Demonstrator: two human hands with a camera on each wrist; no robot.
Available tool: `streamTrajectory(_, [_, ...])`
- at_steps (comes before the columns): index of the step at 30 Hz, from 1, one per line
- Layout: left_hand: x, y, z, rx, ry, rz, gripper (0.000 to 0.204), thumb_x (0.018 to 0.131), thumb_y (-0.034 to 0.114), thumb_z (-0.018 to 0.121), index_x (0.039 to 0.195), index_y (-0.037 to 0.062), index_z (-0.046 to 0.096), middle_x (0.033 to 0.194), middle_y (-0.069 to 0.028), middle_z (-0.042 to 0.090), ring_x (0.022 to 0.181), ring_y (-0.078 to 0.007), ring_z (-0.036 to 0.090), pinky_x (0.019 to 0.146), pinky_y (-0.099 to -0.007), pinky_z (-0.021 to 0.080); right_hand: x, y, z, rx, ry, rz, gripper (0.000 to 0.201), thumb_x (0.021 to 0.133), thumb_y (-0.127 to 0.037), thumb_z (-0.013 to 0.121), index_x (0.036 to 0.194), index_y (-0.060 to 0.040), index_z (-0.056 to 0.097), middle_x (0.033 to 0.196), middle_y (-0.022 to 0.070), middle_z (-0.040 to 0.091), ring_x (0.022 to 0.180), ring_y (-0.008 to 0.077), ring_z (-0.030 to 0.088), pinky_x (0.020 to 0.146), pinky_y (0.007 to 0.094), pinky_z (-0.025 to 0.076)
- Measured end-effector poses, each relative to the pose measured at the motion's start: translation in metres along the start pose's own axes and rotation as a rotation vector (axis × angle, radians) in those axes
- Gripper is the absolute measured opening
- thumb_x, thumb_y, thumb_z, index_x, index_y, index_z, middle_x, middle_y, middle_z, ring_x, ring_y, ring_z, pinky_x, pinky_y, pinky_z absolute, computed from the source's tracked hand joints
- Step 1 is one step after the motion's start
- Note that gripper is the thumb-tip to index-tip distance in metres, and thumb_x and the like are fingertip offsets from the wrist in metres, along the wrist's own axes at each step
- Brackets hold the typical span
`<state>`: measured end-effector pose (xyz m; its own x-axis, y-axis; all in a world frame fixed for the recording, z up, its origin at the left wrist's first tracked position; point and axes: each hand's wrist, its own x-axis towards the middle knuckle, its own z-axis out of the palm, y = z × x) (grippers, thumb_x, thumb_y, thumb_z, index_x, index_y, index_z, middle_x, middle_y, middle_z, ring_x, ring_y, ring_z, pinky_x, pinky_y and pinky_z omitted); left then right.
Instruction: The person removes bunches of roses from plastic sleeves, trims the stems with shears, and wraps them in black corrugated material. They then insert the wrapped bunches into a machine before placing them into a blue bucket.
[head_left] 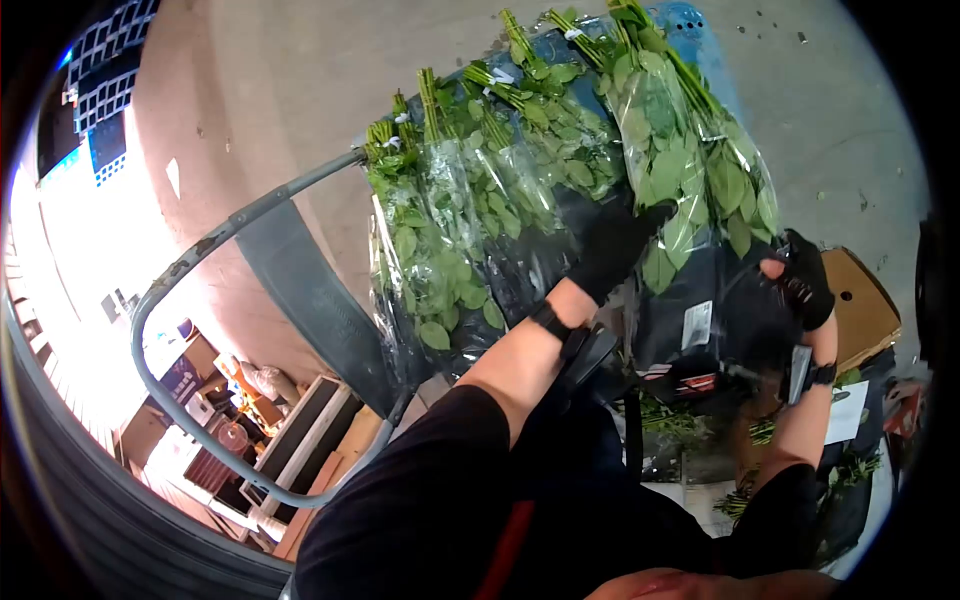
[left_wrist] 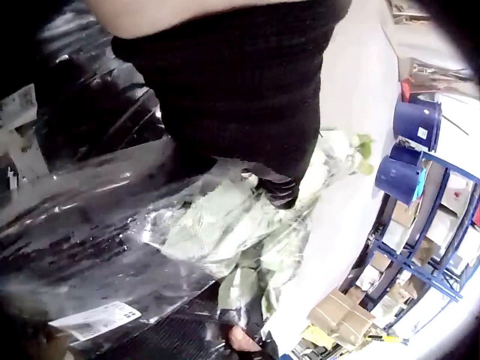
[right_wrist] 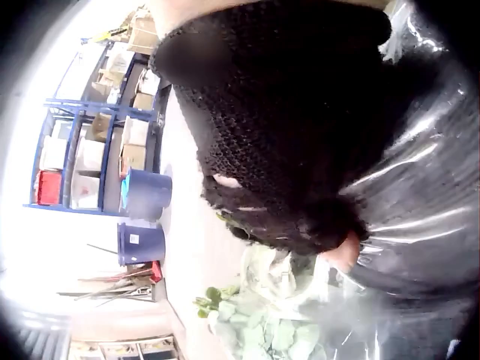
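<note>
Both hands wear black gloves. My left hand (head_left: 615, 245) grips the left side of a plastic sleeve around leafy stems, its fingertips (left_wrist: 281, 191) curled over the film by the leaves (left_wrist: 217, 225). My right hand (head_left: 808, 283) pinches the sleeve's right side, with a bare thumb (right_wrist: 346, 251) showing and the film creased taut from it. The sleeved bunch (head_left: 665, 150) lies with its cut stems pointing away from me. Its lower part is dark plastic (head_left: 665, 290) with a white label (head_left: 697, 325). What the dark part contains is hidden.
More sleeved leafy bunches (head_left: 440, 220) lie in a row to the left, stems outward. A grey metal frame (head_left: 190, 262) curves beside them. At right are a cardboard box (head_left: 858, 305) and more stems (head_left: 855, 470). Blue shelving (left_wrist: 420, 262) and blue bins (right_wrist: 142, 244) stand farther off.
</note>
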<state>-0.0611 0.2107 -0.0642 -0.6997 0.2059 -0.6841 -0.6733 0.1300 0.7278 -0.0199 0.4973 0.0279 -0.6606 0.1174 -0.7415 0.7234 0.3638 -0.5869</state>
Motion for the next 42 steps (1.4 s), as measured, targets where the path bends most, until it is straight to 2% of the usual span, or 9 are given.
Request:
streamTrajectory(3, [0.006,0.004,0.015,-0.2,-0.046,-0.021,0.033,0.081,0.023,0.069,0.103,-0.001,0.063,0.09,-0.0044,0.066,0.078,-0.0114,0.058,0.073,-0.0275,0.046,0.027,0.027,-0.024,-0.412,-0.052,-0.08,0.067,0.07,-0.031,0.076,0.123,0.0023,0.05,0.112,0.0164,0.056,0.096,0.0273,0.056,0.085,0.0355,0.044])
streamTrajectory(11, [-0.036,0.01,-0.054,0.44,0.008,-0.01,0.031,0.087,0.025,0.059,0.107,0.0021,0.063,0.092,-0.0193,0.065,0.08,-0.0292,0.063,0.07,-0.0341,0.048,-0.014,0.012,0.01,0.597,-0.22,0.166,0.049,0.069,-0.018,0.072,0.111,0.0029,0.059,0.095,0.0086,0.066,0.082,0.0158,0.062,0.075,0.0286,0.05])
streamTrajectory(16, [-0.028,-0.066,-0.058,0.874,-0.118,0.444,0.028,0.092,0.023,0.049,0.103,0.0018,0.064,0.079,-0.0163,0.065,0.071,-0.0267,0.061,0.067,-0.0358,0.047,-0.001,0.019,0.072,0.387,-0.447,-0.05,0.039,0.076,-0.022,0.068,0.104,0.0036,0.061,0.09,0.0047,0.065,0.084,0.0132,0.058,0.081,0.0276,0.045])
streamTrajectory(22, [-0.067,0.043,-0.074,0.841,-0.407,0.409,0.045,0.09,0.016,0.048,0.132,0.0037,0.04,0.114,-0.0203,0.056,0.104,-0.0321,0.055,0.088,-0.0391,0.044,-0.039,0.033,0.102,0.459,-0.342,-0.007,0.036,0.074,-0.02,0.071,0.102,0.0018,0.064,0.093,0.004,0.066,0.08,0.0133,0.059,0.076,0.0278,0.046])
streamTrajectory(25, [-0.023,0.065,-0.082,-0.599,-0.313,-0.193,0.067,0.089,0.042,0.056,0.14,0.0073,0.03,0.135,-0.01,0.044,0.123,-0.0239,0.044,0.102,-0.0394,0.037,-0.083,0.024,0.094,0.511,-0.334,0.076,0.033,0.072,-0.018,0.072,0.099,0.0,0.065,0.083,0.0014,0.064,0.077,0.0119,0.057,0.072,0.0278,0.046])
streamTrajectory(31, [-0.014,0.147,-0.042,-0.196,-0.623,0.25,0.041,0.089,0.02,0.055,0.126,0.0027,0.048,0.117,-0.0109,0.058,0.11,-0.0247,0.055,0.095,-0.0377,0.045,-0.156,0.039,0.084,0.37,-0.575,0.101,0.036,0.072,-0.021,0.073,0.099,0.0009,0.064,0.084,0.0093,0.067,0.078,0.0178,0.061,0.073,0.0312,0.047])
streamTrajectory(34, [-0.105,0.192,0.02,-0.513,-0.902,0.067,0.038,0.089,0.018,0.054,0.121,-0.0029,0.052,0.103,-0.0153,0.063,0.1,-0.0249,0.062,0.091,-0.0387,0.049,-0.205,0.054,0.085,-0.05,-0.386,-0.253,0.039,0.073,-0.022,0.071,0.103,-0.0002,0.062,0.094,0.0175,0.064,0.088,0.0324,0.061,0.079,0.0375,0.047])
streamTrajectory(38, [-0.198,0.185,0.067,-0.213,-0.807,0.212,0.033,0.083,0.012,0.063,0.111,-0.0036,0.058,0.097,-0.0128,0.066,0.089,-0.0208,0.065,0.078,-0.0325,0.054,-0.288,0.021,0.086,-0.26,0.448,-0.633,0.055,0.074,-0.015,0.067,0.125,-0.006,0.049,0.124,0.0203,0.052,0.106,0.0386,0.053,0.09,0.0419,0.043])
streamTrajectory(42, [-0.283,0.16,0.101,0.06,-0.716,0.331,0.025,0.073,0.021,0.074,0.085,0.0002,0.066,0.073,-0.0051,0.066,0.064,-0.0113,0.06,0.059,-0.0253,0.047,-0.363,0.01,0.111,-0.493,0.418,-0.716,0.056,0.073,-0.017,0.069,0.125,-0.0072,0.051,0.115,0.0179,0.055,0.092,0.0357,0.055,0.079,0.0415,0.045])
